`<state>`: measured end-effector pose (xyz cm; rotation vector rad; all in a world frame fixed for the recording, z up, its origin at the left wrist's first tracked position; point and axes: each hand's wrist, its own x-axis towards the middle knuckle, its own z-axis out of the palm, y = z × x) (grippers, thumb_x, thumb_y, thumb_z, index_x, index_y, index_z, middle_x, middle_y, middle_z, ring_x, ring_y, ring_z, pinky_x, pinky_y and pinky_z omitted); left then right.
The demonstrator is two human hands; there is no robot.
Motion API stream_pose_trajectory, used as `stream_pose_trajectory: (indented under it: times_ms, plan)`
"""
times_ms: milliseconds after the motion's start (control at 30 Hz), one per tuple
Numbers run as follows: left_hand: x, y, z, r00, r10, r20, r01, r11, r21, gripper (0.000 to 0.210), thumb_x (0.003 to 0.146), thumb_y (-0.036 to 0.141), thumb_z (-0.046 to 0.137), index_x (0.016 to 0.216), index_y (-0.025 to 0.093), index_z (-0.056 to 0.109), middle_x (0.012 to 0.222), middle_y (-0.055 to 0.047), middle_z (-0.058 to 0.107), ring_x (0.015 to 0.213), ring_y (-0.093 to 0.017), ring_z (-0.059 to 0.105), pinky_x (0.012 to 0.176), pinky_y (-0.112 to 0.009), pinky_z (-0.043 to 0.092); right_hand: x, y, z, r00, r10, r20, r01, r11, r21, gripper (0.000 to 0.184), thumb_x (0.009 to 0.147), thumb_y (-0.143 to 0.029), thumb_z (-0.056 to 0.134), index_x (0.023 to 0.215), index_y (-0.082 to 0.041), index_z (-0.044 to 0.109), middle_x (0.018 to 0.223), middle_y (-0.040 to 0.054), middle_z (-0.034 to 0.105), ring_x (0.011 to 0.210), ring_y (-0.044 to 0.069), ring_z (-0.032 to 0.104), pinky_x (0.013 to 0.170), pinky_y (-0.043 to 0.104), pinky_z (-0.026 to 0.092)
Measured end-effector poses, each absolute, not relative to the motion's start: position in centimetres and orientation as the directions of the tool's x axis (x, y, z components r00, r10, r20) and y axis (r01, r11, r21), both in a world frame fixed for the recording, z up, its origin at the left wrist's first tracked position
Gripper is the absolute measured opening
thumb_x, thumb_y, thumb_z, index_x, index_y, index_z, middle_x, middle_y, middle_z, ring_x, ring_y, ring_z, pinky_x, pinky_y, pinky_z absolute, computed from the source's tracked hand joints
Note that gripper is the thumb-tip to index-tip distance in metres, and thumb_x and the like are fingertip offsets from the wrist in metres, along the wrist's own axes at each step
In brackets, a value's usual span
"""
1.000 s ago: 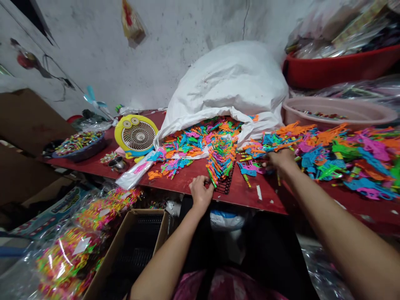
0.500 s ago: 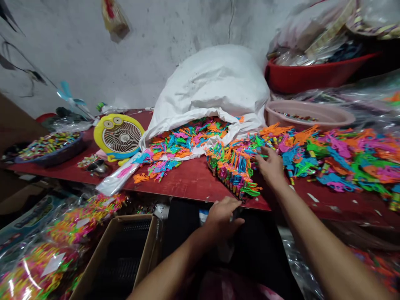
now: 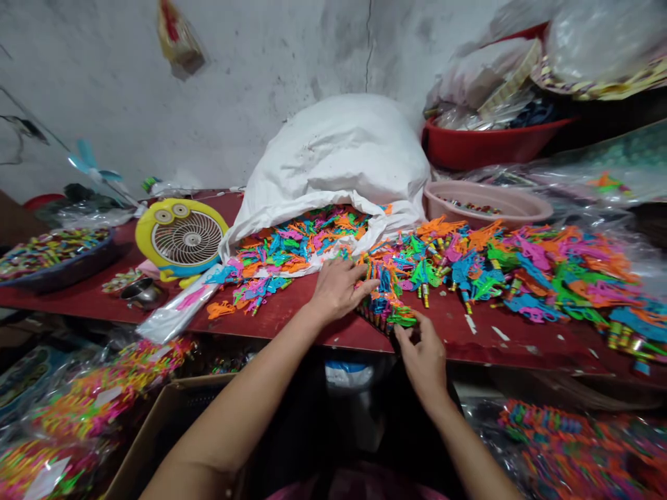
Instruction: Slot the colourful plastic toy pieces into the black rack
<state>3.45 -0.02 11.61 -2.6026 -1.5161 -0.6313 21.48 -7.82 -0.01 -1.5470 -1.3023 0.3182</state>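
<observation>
A dark rack [image 3: 376,318] stands near the table's front edge, packed with upright, bright plastic toys [image 3: 386,286] in orange, blue, green and pink. My left hand [image 3: 338,288] grips its far left end, the thumb lying across the toys. At the near right corner, the curled fingers of my right hand [image 3: 424,354] hold the rack too; some fingertips are hidden. Behind it, a big white sack [image 3: 338,149] lies with its mouth open, more of the same toys spilling out. A long heap of toys [image 3: 521,271] covers the table to the right.
On the red table [image 3: 292,316] stand a yellow fan [image 3: 182,236], a metal cup [image 3: 142,294], a blue basin [image 3: 57,267] and a pink basin [image 3: 490,201]. Plastic bags [image 3: 177,305] lie by the fan. Below are a cardboard box [image 3: 156,423] and bagged toys [image 3: 67,430].
My left hand has moved up from below the table edge to the rack's far left end. My right hand has come from the heap's left end down to the rack's near corner.
</observation>
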Motion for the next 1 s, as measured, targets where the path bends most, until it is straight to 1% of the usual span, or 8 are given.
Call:
stream_pose_trajectory:
  times_ms: [133,300,467,600,767,833,933,1000]
  plan:
    - [3.6,-2.4,11.5,0.297,0.847,0.440,0.923,-0.372,0.093,0.062,0.094,0.067,0.033,0.095,0.020,0.072,0.099,-0.013,0.065,0.102,-0.029,0.056,0.089,-0.041,0.039,22.9,-4.6,0.7,0.366,0.849,0.381,0.522,0.151,-0.839,0.046,0.083,-0.043,0.056,0.120,-0.016,0.058,0.084,0.0049,0.066,0.071,0.019,0.060,0.070,0.033,0.049]
    - [3.8,-1.9,11.8,0.238,0.872,0.427,0.951,-0.298,0.079,0.065,0.094,0.066,0.031,0.093,0.017,0.073,0.100,-0.015,0.065,0.102,-0.030,0.057,0.089,-0.042,0.039,23.4,-0.9,1.0,0.289,0.884,0.369,0.618,0.122,-0.777,0.034,0.079,-0.042,0.051,0.092,-0.016,0.068,0.080,0.0089,0.069,0.071,0.022,0.059,0.069,0.035,0.046]
    - [3.6,1.2,12.6,0.238,0.900,0.365,0.966,-0.260,0.010,0.068,0.097,0.064,0.028,0.087,0.017,0.076,0.092,-0.014,0.068,0.097,-0.028,0.061,0.086,-0.039,0.041,22.9,-0.9,0.2,0.349,0.885,0.309,0.505,0.100,-0.857,0.039,0.077,-0.043,0.053,0.099,-0.015,0.070,0.086,0.0103,0.071,0.075,0.023,0.063,0.074,0.037,0.050]
    - [2.9,0.9,13.3,0.279,0.904,0.325,0.958,-0.284,-0.033,0.072,0.097,0.064,0.026,0.087,0.015,0.076,0.092,-0.015,0.069,0.094,-0.028,0.064,0.084,-0.039,0.042,21.0,-2.2,-0.1,0.200,0.901,0.386,0.527,0.233,-0.817,0.035,0.079,-0.039,0.056,0.101,-0.016,0.071,0.098,0.0116,0.069,0.080,0.022,0.062,0.078,0.038,0.050]
    - [0.2,-1.8,14.3,0.221,0.960,0.174,0.971,-0.199,-0.133,0.072,0.097,0.063,0.024,0.081,0.015,0.074,0.084,-0.015,0.068,0.084,-0.027,0.065,0.079,-0.038,0.043,18.2,-2.5,0.4,0.077,0.943,0.325,0.438,0.261,-0.860,0.028,0.080,-0.037,0.056,0.092,-0.017,0.070,0.088,0.0074,0.066,0.070,0.018,0.059,0.067,0.032,0.047]
    - [-1.0,-2.5,14.7,0.188,0.965,0.185,0.976,-0.162,-0.145,0.071,0.095,0.066,0.026,0.079,0.016,0.073,0.083,-0.014,0.067,0.084,-0.027,0.064,0.080,-0.038,0.044,17.4,-2.4,0.6,0.038,0.952,0.304,0.420,0.261,-0.869,0.025,0.079,-0.038,0.057,0.090,-0.019,0.070,0.086,0.0058,0.068,0.071,0.018,0.059,0.067,0.031,0.047]
    - [-2.3,-2.4,14.7,0.204,0.924,0.325,0.978,-0.176,-0.114,0.069,0.093,0.071,0.029,0.094,0.018,0.072,0.095,-0.014,0.066,0.098,-0.029,0.061,0.090,-0.041,0.043,16.7,-2.2,0.9,0.004,0.962,0.273,0.422,0.246,-0.873,0.024,0.077,-0.039,0.058,0.086,-0.020,0.070,0.081,0.0039,0.069,0.068,0.017,0.058,0.064,0.030,0.045]
    - [-2.6,-1.7,14.2,0.315,0.883,0.348,0.948,-0.309,-0.072,0.064,0.091,0.072,0.036,0.116,0.022,0.067,0.115,-0.013,0.064,0.113,-0.029,0.056,0.099,-0.041,0.040,16.5,-2.1,1.0,0.006,0.969,0.246,0.423,0.221,-0.879,0.023,0.075,-0.039,0.060,0.083,-0.020,0.069,0.075,0.0026,0.068,0.064,0.016,0.057,0.060,0.029,0.043]
